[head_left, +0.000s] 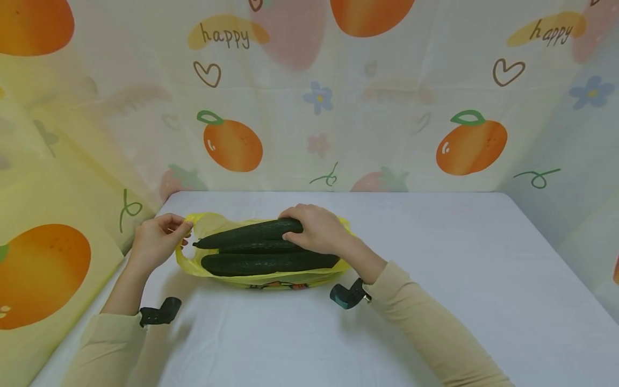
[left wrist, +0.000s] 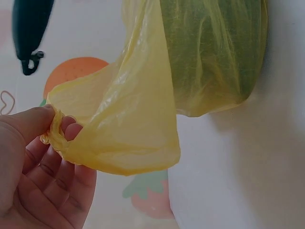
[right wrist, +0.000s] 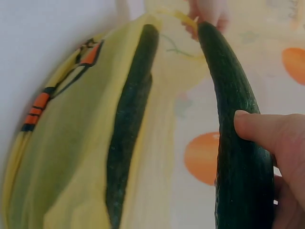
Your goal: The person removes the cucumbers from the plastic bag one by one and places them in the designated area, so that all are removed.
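Note:
My right hand [head_left: 316, 228] grips a long dark green cucumber [head_left: 246, 234] near its right end, thumb across its side. This cucumber [right wrist: 238, 124] lies over the opening of a thin yellow plastic bag [head_left: 213, 221]. Inside the bag, another cucumber [head_left: 268, 264] rests along the near side, with dark green showing between the two. At the bag's left end, my left hand [head_left: 157, 242] pinches the bag's handle between thumb and fingers. The left wrist view shows the twisted handle [left wrist: 57, 133] in that pinch, and green shows through the yellow film.
A white-covered table [head_left: 459, 269] lies beneath the bag. Behind it hangs a cloth [head_left: 377, 118] printed with oranges, hearts and flowers, with similar cloth at both sides. Dark wrist-worn devices [head_left: 162, 312] sit by both cuffs.

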The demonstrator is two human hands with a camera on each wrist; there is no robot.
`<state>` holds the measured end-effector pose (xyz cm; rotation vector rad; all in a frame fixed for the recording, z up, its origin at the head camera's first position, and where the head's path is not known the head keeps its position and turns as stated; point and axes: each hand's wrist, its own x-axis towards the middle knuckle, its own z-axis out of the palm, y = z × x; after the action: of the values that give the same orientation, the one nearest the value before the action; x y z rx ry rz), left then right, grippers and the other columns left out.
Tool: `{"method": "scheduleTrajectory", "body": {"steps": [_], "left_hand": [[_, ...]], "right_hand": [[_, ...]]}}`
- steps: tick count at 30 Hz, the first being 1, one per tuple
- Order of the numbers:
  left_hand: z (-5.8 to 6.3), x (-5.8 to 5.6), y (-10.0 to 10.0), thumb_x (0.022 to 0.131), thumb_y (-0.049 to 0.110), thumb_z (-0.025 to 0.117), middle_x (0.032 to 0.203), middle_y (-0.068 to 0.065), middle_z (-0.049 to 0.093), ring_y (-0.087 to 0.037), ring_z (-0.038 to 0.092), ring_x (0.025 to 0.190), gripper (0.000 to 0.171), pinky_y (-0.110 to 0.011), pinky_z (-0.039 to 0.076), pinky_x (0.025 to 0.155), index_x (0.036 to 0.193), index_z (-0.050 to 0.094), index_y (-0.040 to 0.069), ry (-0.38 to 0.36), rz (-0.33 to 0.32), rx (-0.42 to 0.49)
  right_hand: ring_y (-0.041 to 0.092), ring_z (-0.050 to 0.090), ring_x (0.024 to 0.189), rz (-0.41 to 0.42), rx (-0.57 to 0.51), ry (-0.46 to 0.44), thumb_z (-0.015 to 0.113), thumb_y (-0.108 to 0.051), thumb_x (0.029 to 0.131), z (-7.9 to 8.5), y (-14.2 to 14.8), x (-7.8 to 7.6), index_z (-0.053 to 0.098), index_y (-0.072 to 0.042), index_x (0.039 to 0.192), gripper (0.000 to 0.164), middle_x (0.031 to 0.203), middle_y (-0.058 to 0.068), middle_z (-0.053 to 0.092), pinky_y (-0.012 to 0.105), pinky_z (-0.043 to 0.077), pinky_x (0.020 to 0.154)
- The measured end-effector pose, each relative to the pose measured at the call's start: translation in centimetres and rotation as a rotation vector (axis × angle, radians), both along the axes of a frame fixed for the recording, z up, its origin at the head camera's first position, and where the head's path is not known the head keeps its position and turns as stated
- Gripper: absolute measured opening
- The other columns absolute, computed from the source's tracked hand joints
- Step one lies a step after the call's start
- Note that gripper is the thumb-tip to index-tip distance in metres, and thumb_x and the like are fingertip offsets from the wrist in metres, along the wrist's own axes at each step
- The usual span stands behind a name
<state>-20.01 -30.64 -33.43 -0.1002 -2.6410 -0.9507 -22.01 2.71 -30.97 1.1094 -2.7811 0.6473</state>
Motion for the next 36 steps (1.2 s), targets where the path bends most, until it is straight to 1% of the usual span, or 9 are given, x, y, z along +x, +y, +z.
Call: {"method": "scheduleTrajectory", "body": {"steps": [7, 14, 21, 27, 34, 36], "left_hand": [[-0.1, -0.1, 0.0, 0.088, 0.023, 0.063, 0.072, -0.007, 0.068, 0.000, 0.060, 0.053, 0.021, -0.018, 0.048, 0.048, 0.086, 0.064, 0.003, 0.016, -0.013, 0.004], [0.0, 0.0, -0.1, 0.088, 0.024, 0.063, 0.076, -0.015, 0.069, 0.002, 0.060, 0.053, 0.024, -0.016, 0.047, 0.047, 0.089, 0.064, 0.000, 0.007, -0.024, 0.021], [0.0, 0.1, -0.1, 0.088, 0.024, 0.062, 0.077, -0.016, 0.068, 0.002, 0.059, 0.053, 0.024, -0.016, 0.047, 0.047, 0.089, 0.064, 0.000, 0.010, -0.031, 0.020], [-0.1, 0.0, -0.2, 0.088, 0.024, 0.062, 0.075, -0.013, 0.069, 0.001, 0.060, 0.053, 0.023, -0.018, 0.048, 0.048, 0.089, 0.064, 0.001, 0.004, -0.027, 0.022], [-0.1, 0.0, -0.2, 0.089, 0.024, 0.062, 0.074, -0.011, 0.068, -0.001, 0.061, 0.053, 0.023, -0.018, 0.048, 0.048, 0.089, 0.063, 0.001, -0.001, -0.023, 0.017], [-0.1, 0.0, -0.2, 0.089, 0.024, 0.062, 0.074, -0.011, 0.069, -0.001, 0.061, 0.053, 0.023, -0.018, 0.048, 0.048, 0.088, 0.063, 0.002, -0.003, -0.021, 0.015]], "right_hand": [[0.016, 0.057, 0.103, 0.007, -0.013, 0.011, 0.062, -0.030, 0.088, 1.0, 1.5, 0.0, 0.056, -0.016, 0.123, 0.038, 0.119, 0.000, 0.059, 0.032, 0.047, 0.087], [0.018, 0.056, 0.105, 0.010, -0.057, 0.012, 0.063, -0.027, 0.088, 1.5, 3.3, -0.4, 0.055, -0.013, 0.123, 0.039, 0.119, 0.002, 0.059, 0.034, 0.046, 0.091], [0.019, 0.055, 0.105, 0.014, -0.132, -0.019, 0.064, -0.024, 0.087, 1.7, 5.5, -1.2, 0.054, -0.011, 0.124, 0.040, 0.120, 0.005, 0.058, 0.034, 0.047, 0.089], [0.020, 0.056, 0.103, 0.017, -0.191, -0.047, 0.064, -0.020, 0.087, 1.6, 7.2, -2.0, 0.053, -0.008, 0.125, 0.041, 0.119, 0.008, 0.057, 0.034, 0.048, 0.088], [0.023, 0.054, 0.108, -0.021, -0.188, -0.053, 0.065, -0.018, 0.087, 0.9, 9.0, -3.1, 0.053, -0.008, 0.125, 0.041, 0.123, 0.009, 0.056, 0.037, 0.046, 0.092], [0.023, 0.055, 0.106, -0.023, -0.188, -0.043, 0.065, -0.017, 0.086, 0.6, 9.5, -3.5, 0.054, -0.007, 0.123, 0.039, 0.121, 0.009, 0.058, 0.037, 0.046, 0.091]]}}
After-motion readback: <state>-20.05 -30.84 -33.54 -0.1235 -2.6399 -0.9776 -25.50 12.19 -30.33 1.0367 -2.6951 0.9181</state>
